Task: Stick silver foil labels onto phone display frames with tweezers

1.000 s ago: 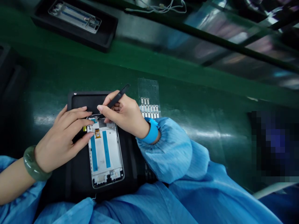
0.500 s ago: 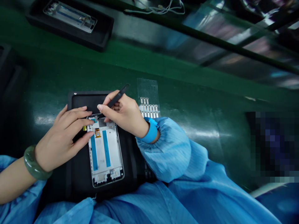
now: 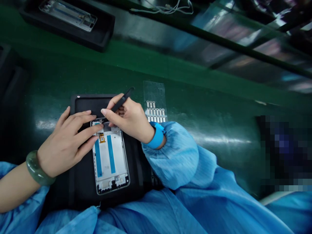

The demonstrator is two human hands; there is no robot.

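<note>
A phone frame (image 3: 105, 159) with blue adhesive strips and a small orange flex connector lies in a black tray (image 3: 84, 103). My right hand (image 3: 129, 115) pinches black tweezers (image 3: 124, 99), their tips down at the upper end of the frame. What the tips touch is hidden by my fingers. With fingers spread, my left hand (image 3: 73, 135) rests on the frame's upper left part, its index fingertip close to the tweezers. To the right of the tray lies a clear sheet (image 3: 154, 91) with rows of small white stickers.
Another black tray (image 3: 107, 34) holding a second phone frame (image 3: 70, 15) stands at the back left. White cables (image 3: 168, 10) lie on the shelf behind. Dark trays (image 3: 7, 74) sit at the left edge, and the green mat (image 3: 195, 107) runs underneath.
My left fingers have shifted slightly right over the frame, and the yellow tab at its left edge no longer shows. The back tray has slid a little left. My right hand is nearly still.
</note>
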